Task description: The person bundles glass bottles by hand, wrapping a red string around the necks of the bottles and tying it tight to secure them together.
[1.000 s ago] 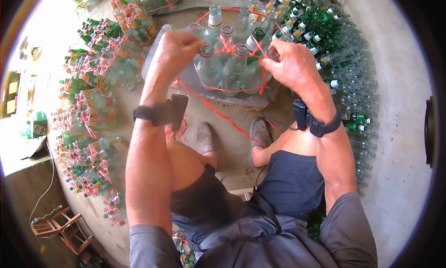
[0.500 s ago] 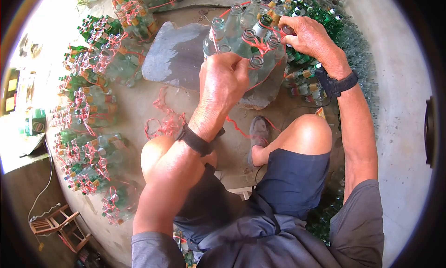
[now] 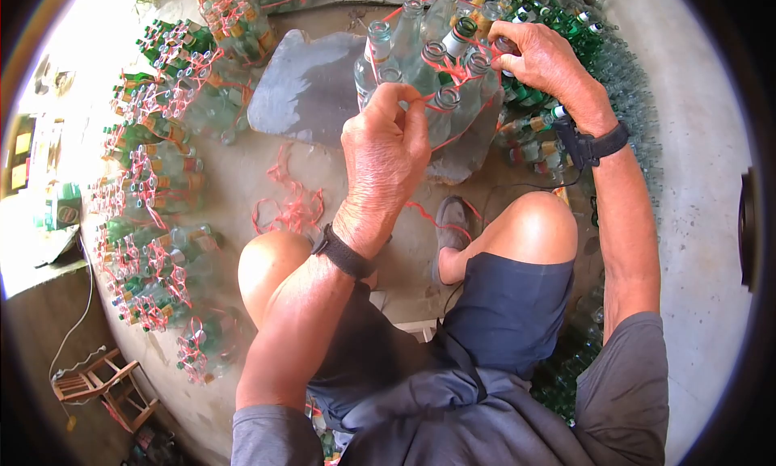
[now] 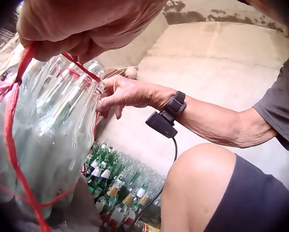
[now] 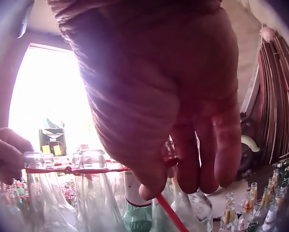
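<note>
Clear glass bottles (image 3: 408, 42), with one green-necked bottle (image 3: 461, 36) among them, stand bunched on the right part of a grey slab (image 3: 303, 86). Red twine (image 4: 11, 130) runs around their sides and between their necks. My left hand (image 3: 386, 143) pinches a strand of the twine beside the near bottles; the left wrist view shows the strand passing under its curled fingers (image 4: 76, 46). At the bunch's right side, my right hand (image 3: 550, 62) holds a bottle neck (image 3: 505, 46) between thumb and fingers, with red twine by the thumb in the right wrist view.
Tied bundles of bottles (image 3: 153, 183) line the floor at left. Many loose green and clear bottles (image 3: 558, 29) stand at right along the wall (image 3: 695, 183). Loose red twine (image 3: 295, 207) lies on the floor before the slab, near a shoe (image 3: 453, 219).
The bunch of bottles has shifted right on the slab, baring its left part. My left hand has moved right and closer to my body; my right hand has moved right and slightly farther away.
</note>
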`<state>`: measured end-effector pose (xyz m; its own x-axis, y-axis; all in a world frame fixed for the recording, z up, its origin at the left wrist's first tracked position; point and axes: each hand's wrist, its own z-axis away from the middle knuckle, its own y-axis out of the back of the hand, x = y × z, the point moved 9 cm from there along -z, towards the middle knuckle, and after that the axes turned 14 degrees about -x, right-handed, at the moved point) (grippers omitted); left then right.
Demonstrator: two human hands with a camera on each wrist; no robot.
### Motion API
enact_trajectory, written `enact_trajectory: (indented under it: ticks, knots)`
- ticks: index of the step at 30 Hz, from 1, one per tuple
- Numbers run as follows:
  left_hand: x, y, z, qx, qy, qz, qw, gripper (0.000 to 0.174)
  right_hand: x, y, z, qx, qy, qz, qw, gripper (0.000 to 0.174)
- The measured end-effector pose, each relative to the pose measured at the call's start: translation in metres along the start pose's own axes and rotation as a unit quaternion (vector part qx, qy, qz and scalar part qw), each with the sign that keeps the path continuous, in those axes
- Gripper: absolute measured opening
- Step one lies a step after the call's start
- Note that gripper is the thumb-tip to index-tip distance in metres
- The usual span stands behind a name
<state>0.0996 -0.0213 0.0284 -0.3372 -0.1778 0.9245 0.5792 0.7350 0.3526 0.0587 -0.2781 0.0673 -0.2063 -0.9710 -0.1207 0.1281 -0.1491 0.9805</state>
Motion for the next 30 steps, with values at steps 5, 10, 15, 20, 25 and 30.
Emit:
enact_trajectory:
  ticks: [5, 10, 15, 20, 25, 30]
  knots:
    - [-0.009, 0.002, 0.007, 0.015, 0.007, 0.013, 1.0, 0.008, 0.001, 0.0, 0.0, -0.003, -0.006, -0.002, 1.0, 0.036]
    - [-0.026, -0.002, 0.006, -0.003, 0.06, 0.102, 0.993, 0.016, 0.0, 0.0, 0.0, -0.015, -0.014, -0.01, 1.0, 0.038]
    - [-0.028, -0.002, 0.011, -0.037, 0.134, 0.16, 0.977, 0.022, -0.001, 0.0, 0.002, -0.005, -0.006, -0.019, 1.0, 0.039]
    - [-0.046, -0.006, 0.006, -0.046, 0.146, 0.172, 0.973, 0.027, 0.001, -0.002, 0.003, -0.007, -0.026, -0.04, 0.999, 0.039]
    - [-0.058, -0.013, -0.001, -0.044, 0.143, 0.169, 0.974, 0.028, -0.02, 0.014, 0.02, 0.057, -0.004, 0.049, 0.997, 0.031]
    - [-0.061, -0.008, -0.001, 0.004, 0.19, 0.14, 0.972, 0.034, -0.082, 0.045, 0.035, 0.074, 0.106, -0.009, 0.992, 0.018]
